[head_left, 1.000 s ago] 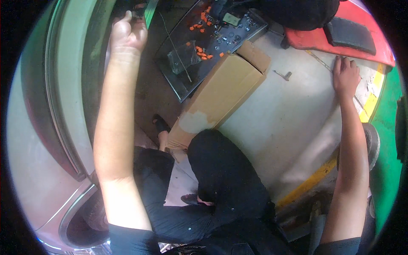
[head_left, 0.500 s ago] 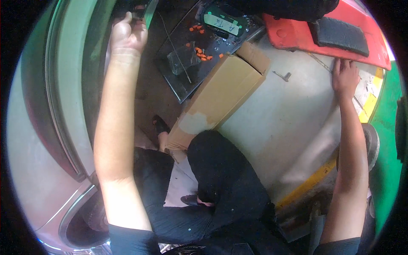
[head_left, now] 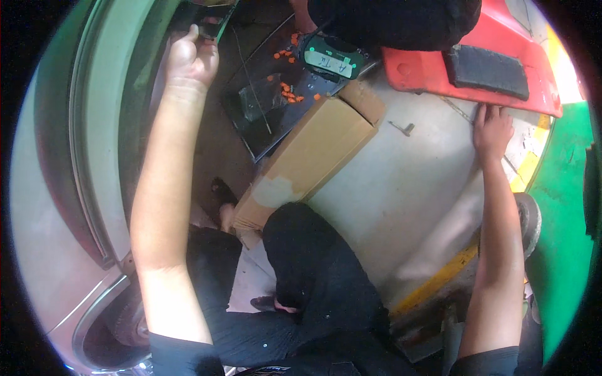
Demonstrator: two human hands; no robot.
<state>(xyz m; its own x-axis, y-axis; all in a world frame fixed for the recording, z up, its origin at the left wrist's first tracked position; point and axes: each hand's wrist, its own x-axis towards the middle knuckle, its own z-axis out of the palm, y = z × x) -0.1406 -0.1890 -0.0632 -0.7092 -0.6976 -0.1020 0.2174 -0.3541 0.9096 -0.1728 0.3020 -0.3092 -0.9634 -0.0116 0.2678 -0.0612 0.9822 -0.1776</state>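
At the upper left my left hand is raised beside the car's side, palm up, thumb lifted and fingers curled around a dark, glossy piece. Most of that piece is hidden at the picture's edge, and its kind is unclear. My right hand lies low at the right with its fingers stretched out, fingertips against the near edge of a red board with a black pad. Nothing shows in its grasp.
A long cardboard box lies before my knees. Beyond it, orange clips, a clear plastic bag and a green-and-black case lie on a dark sheet. A metal tool lies on the floor. A co-worker's dark-covered head is overhead.
The whole view has shifted slightly, moving the box and red board leftward. The co-worker's dark-covered head sits further left, and bare skin now shows beside it. Both my hands keep their poses.
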